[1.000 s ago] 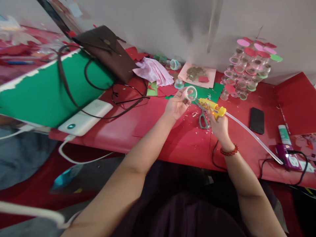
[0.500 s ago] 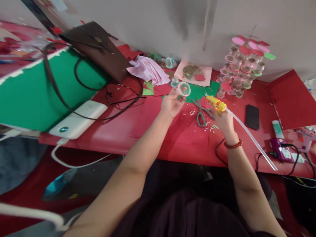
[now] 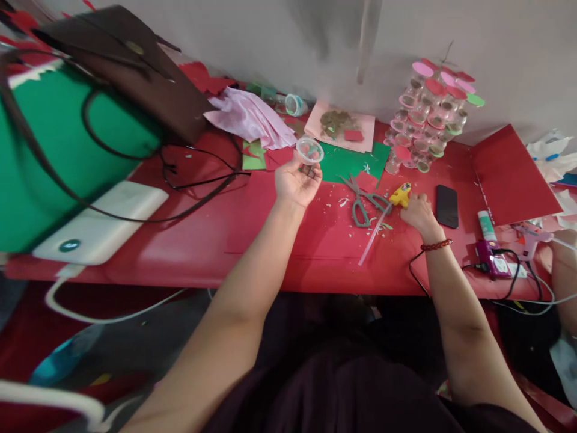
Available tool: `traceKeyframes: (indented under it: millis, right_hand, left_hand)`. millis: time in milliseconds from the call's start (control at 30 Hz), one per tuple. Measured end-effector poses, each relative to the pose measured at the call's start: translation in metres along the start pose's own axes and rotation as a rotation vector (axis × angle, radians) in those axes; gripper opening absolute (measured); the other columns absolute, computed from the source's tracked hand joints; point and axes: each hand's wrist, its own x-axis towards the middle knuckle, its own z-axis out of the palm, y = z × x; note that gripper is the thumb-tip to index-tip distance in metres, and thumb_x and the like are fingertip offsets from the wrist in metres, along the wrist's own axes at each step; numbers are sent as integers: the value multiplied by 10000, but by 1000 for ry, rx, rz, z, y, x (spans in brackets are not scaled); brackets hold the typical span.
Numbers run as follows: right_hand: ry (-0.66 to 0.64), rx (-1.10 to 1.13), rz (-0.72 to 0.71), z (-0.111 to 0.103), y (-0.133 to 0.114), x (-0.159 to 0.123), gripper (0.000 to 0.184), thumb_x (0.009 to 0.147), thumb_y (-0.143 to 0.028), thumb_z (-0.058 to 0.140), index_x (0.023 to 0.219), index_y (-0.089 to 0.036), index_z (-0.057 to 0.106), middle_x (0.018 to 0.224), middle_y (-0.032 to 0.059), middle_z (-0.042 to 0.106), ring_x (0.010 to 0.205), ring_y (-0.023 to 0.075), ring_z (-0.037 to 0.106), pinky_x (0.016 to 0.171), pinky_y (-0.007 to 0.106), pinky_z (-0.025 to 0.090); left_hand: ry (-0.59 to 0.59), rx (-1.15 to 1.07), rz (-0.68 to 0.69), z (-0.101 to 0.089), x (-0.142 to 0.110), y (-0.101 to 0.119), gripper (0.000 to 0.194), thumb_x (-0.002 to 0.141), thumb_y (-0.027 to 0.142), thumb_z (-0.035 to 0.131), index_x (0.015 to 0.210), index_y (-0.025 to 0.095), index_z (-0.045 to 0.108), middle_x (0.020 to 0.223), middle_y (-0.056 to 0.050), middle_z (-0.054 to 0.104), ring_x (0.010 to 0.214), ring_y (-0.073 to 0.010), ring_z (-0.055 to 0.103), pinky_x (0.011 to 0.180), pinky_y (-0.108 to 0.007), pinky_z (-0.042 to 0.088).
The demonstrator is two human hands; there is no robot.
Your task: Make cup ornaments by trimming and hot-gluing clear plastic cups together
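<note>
My left hand (image 3: 297,183) holds a small clear plastic cup (image 3: 309,150) by its side, with the round rim facing up. My right hand (image 3: 419,211) is closed on a yellow hot glue gun (image 3: 400,195), which is tipped low at the table top. A long translucent glue stick (image 3: 375,234) juts from the gun toward the table's front edge. Between my hands lie grey-handled scissors (image 3: 360,201), their blades apart, among small paper scraps. Red paper sheets (image 3: 270,210) lie under my left forearm.
A stacked tower of clear cups with coloured discs (image 3: 426,117) stands at the back right. Nearby are a phone (image 3: 446,206), a purple power adapter (image 3: 491,258) and a pink glue gun (image 3: 532,237). A brown bag (image 3: 130,66) and white power bank (image 3: 101,222) sit left. Another person's arm (image 3: 565,270) shows far right.
My right hand has lowered the yellow glue gun to the table and turned it, so the glue stick now points toward the front left. The cup in my left hand has tilted upright.
</note>
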Motion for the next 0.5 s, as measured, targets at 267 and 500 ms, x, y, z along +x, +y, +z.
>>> traceKeyframes:
  millis: [267,500]
  right_hand:
    - [68,-29,-319,-24,-64,32,464,951,-253,545,1390,-128,629,1463,230,586,1337,396,530,1063,519,461]
    - [-128,-88,-213,-25,-97,68,534,813,-218,778,1329,-122,684,1337,227,703,1254,377,650,958,444,544]
  left_hand:
    - [-50,85,-101,-3,-2,-7,276,931,227,612,1173,205,743,768,-35,711,581,-126,609,561,-232,493]
    - [-60,66,-133,0,-5,-11,262,903,205,633,1138,184,747,752,-41,706,567,-134,596,528,-240,482]
